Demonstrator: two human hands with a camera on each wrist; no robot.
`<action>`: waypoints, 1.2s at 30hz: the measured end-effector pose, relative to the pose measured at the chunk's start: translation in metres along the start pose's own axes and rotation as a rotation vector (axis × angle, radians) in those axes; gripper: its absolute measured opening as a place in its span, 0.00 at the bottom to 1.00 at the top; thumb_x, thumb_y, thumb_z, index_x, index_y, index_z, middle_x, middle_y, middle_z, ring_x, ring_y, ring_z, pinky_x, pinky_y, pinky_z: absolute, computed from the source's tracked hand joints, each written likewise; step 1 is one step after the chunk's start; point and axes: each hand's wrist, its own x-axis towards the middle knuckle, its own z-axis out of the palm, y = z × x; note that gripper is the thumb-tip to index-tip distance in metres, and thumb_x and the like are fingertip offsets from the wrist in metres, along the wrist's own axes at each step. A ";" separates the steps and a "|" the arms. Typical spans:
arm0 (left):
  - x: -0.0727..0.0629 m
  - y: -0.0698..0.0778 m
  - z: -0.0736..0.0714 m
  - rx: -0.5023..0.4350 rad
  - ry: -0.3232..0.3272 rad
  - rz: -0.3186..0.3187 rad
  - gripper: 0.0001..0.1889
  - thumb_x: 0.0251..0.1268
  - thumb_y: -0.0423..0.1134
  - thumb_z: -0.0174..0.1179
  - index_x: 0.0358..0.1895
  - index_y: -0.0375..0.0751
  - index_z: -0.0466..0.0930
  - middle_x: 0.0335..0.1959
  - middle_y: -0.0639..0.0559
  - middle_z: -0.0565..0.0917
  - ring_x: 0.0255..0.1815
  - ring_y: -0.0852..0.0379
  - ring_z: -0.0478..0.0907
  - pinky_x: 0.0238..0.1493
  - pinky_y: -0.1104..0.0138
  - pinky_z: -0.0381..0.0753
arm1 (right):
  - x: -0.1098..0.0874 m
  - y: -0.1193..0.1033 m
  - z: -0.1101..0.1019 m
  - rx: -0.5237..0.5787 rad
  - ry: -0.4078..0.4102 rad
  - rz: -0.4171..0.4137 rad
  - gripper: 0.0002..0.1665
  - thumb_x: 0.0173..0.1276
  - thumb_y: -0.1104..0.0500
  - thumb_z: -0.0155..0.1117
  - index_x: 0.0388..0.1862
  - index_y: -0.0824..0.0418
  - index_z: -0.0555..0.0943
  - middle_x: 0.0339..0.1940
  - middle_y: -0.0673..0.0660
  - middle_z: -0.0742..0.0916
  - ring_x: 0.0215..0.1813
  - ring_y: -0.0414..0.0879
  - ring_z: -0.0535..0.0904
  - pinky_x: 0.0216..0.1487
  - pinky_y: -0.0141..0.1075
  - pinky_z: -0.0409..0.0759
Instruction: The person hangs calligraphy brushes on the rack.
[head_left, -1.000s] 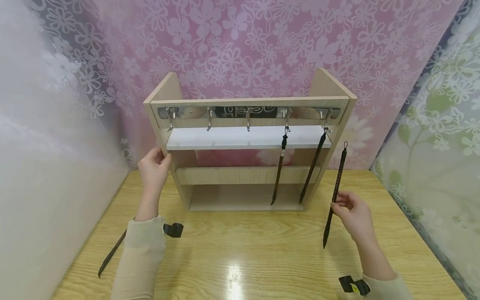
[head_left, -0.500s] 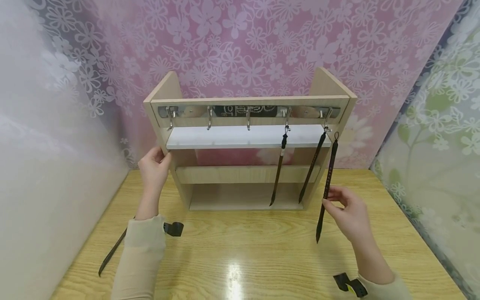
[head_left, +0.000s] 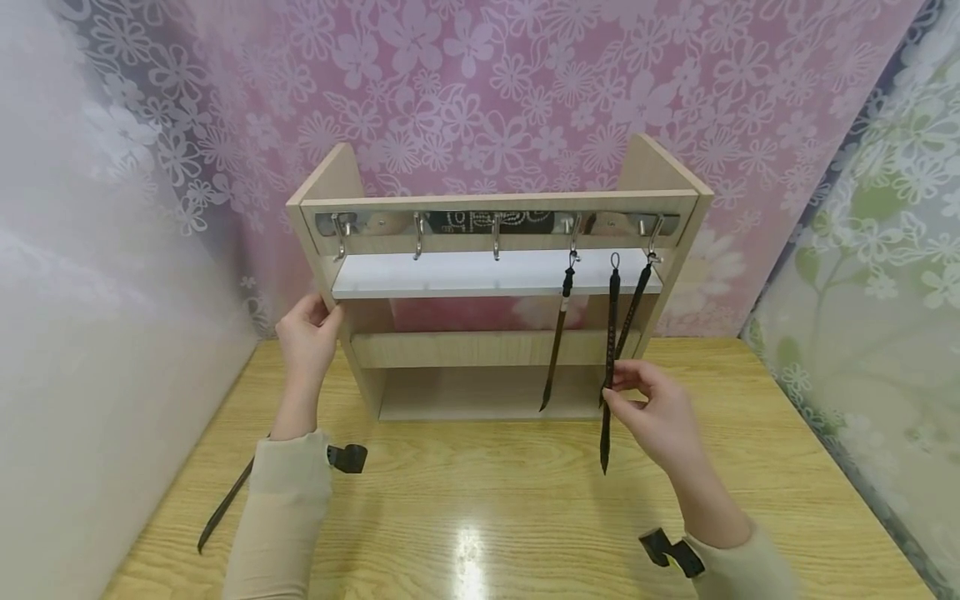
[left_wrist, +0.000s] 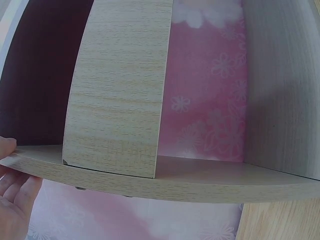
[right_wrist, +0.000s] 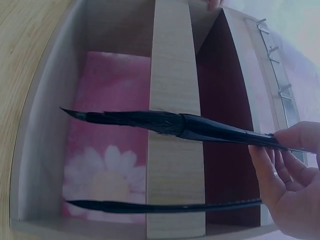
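My right hand pinches a dark calligraphy brush between thumb and fingers. The brush is nearly upright, tip down, its hanging loop between the two rightmost hooks and apart from them. Behind it, another dark brush hangs from the far-right hook, partly overlapped. A brown-handled brush hangs from the neighbouring hook. In the right wrist view, the held brush's black bristles point left. My left hand grips the left side panel of the wooden rack, thumb inside, fingers outside.
Three more hooks on the metal rail carry nothing. One more brush lies on the wooden table, partly hidden by the left forearm. A white shelf runs behind the hooks. Patterned walls stand at the back and sides.
My right hand has carried the brush leftward and slightly up, from outside the rack's right side to in front of the hanging brushes. The left hand stays put.
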 end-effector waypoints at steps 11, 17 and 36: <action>0.000 0.001 0.000 0.013 0.004 0.009 0.09 0.54 0.28 0.56 0.38 0.26 0.78 0.37 0.37 0.81 0.39 0.49 0.79 0.37 0.74 0.78 | 0.007 -0.015 0.020 0.008 -0.047 -0.028 0.15 0.53 0.70 0.62 0.42 0.67 0.76 0.32 0.56 0.81 0.35 0.44 0.75 0.31 0.29 0.78; 0.000 0.000 0.000 0.021 0.009 -0.003 0.09 0.54 0.28 0.56 0.38 0.26 0.78 0.36 0.37 0.81 0.38 0.50 0.79 0.37 0.75 0.78 | 0.012 -0.021 0.030 0.034 -0.078 -0.026 0.15 0.53 0.69 0.63 0.42 0.68 0.76 0.32 0.57 0.81 0.35 0.46 0.76 0.31 0.30 0.79; 0.000 -0.002 0.000 0.024 0.008 0.024 0.09 0.54 0.28 0.56 0.38 0.28 0.78 0.35 0.38 0.81 0.38 0.50 0.79 0.37 0.72 0.79 | 0.022 -0.035 0.057 0.113 -0.182 -0.087 0.14 0.54 0.70 0.61 0.41 0.65 0.77 0.32 0.53 0.80 0.35 0.43 0.74 0.32 0.34 0.79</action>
